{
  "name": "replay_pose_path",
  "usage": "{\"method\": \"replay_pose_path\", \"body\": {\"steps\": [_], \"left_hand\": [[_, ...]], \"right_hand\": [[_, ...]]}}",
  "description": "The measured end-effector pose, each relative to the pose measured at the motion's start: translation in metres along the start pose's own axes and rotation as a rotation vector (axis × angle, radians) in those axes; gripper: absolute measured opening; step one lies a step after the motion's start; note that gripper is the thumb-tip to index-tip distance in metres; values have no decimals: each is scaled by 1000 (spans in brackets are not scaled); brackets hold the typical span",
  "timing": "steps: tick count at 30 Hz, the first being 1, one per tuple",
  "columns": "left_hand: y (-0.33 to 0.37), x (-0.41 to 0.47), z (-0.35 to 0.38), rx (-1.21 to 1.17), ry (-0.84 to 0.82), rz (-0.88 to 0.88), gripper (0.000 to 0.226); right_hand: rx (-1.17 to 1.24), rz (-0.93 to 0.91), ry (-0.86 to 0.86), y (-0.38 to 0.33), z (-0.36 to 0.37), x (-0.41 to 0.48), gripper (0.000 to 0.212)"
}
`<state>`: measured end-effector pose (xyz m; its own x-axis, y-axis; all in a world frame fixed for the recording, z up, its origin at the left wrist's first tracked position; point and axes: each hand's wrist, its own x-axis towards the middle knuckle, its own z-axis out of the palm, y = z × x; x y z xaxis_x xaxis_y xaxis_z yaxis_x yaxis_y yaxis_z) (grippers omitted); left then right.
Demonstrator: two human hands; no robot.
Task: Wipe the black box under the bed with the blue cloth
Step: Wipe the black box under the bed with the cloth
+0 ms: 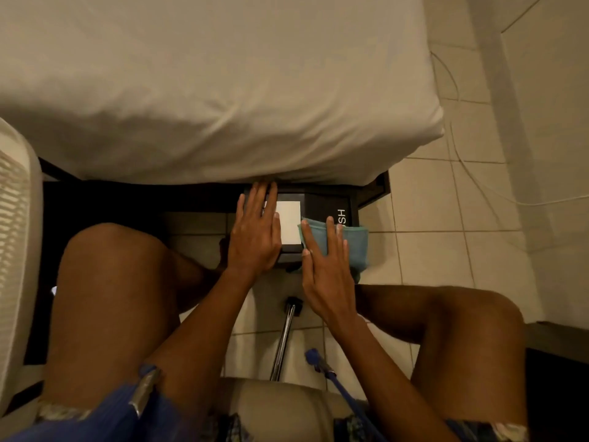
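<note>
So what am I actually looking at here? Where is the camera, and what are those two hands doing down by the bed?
There is no machine here. The single picture comes from a camera worn on a person's head, looking down past their knees, so the hands are their own. The person sits facing a bed with a pale sheet. A black box with a white label sticks out from under it, on the tiled floor. The left hand lies flat on the box, apparently steadying it. The right hand presses a blue cloth flat against the box's right part. Neither hand is closed around anything.
</note>
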<state>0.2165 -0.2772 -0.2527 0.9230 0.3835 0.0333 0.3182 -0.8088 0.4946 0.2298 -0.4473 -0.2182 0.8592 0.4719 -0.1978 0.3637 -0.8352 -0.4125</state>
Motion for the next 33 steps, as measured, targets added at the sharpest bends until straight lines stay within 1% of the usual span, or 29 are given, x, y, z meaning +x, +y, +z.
{"method": "replay_pose_path", "body": {"steps": [5,9,14,18,23,28,33], "left_hand": [[-2,-1,1,3,-5,7,58],[0,0,1,-3,13,0,58],[-2,-1,1,-22,0,0,58],[-2,0,2,-32,13,-5,59],[-4,-1,5,-25,28,4,59],[-5,1,9,-16,47,7,58],[-6,0,9,-13,42,0,58]], "right_hand": [[-4,-16,-6,1,7,-27,52],[7,-3,1,3,3,-14,50],[52,33,1,1,8,-35,51],[19,11,12,1,7,-21,49],[-13,13,48,4,14,-37,52],[-7,36,11,-3,10,-2,52],[0,81,36,-13,0,41,56]]}}
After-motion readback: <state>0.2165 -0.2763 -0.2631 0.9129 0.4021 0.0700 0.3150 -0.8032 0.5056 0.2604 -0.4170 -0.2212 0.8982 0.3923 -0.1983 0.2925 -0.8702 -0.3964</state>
